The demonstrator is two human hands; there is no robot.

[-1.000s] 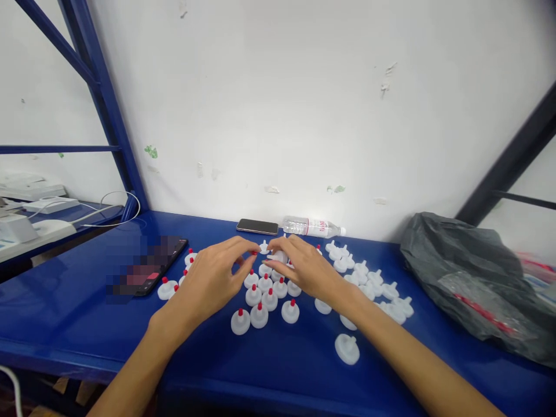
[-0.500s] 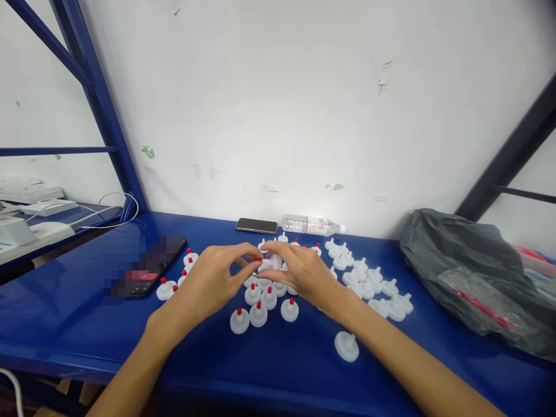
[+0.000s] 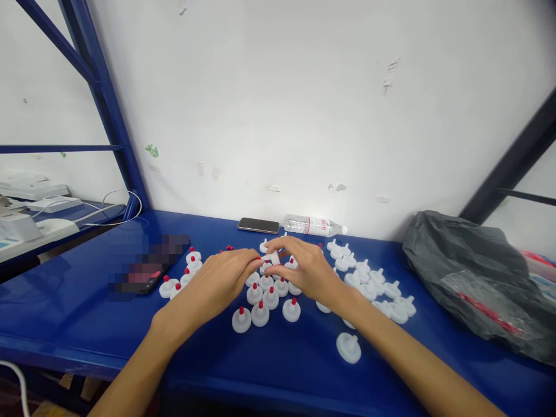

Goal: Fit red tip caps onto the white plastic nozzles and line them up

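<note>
Between my hands is a white plastic nozzle lid point(image 3: 275, 258), turned on its side with its spout toward the left. My right hand point(image 3: 307, 267) grips its round base between thumb and fingers. My left hand point(image 3: 222, 277) pinches the spout end, where a bit of red cap shows; the fingers mostly hide it. Below my hands stand several white nozzle lids with red tips point(image 3: 259, 314), spouts up. More red-tipped lids point(image 3: 167, 286) lie beyond my left forearm. To the right is a group of white lids with bare spouts point(image 3: 369, 284). A single bare lid point(image 3: 348, 348) lies near the front edge.
On the blue table point(image 3: 286, 365), a dark phone point(image 3: 258, 225) and a clear plastic bottle point(image 3: 313, 225) lie along the wall. Another phone point(image 3: 152, 269), partly blurred, is at left. A dark plastic bag point(image 3: 469, 278) sits at right, beside a blue metal frame point(image 3: 108, 110) standing at left.
My left fingers have closed further around the spout end, covering more of the red cap. My right hand still holds the lid's base. The view has shifted slightly.
</note>
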